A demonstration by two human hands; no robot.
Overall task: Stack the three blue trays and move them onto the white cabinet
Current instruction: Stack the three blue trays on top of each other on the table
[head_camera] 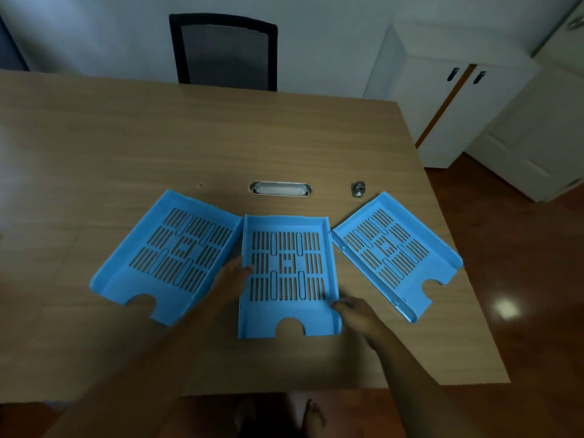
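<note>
Three blue slotted trays lie side by side on the wooden table (158,137). The left tray (170,254) is angled, the middle tray (289,276) sits straight, and the right tray (395,251) is angled the other way. My left hand (229,279) grips the middle tray's left wall, thumb inside on the floor. My right hand (357,312) pinches the middle tray's right wall near its front corner. The white cabinet (448,99) stands beyond the table's right edge.
A black mesh chair (224,52) stands behind the table. A metal cable grommet (280,188) is set into the tabletop and a small metal piece (358,188) lies near the right tray. A white door (537,128) and wooden floor are to the right.
</note>
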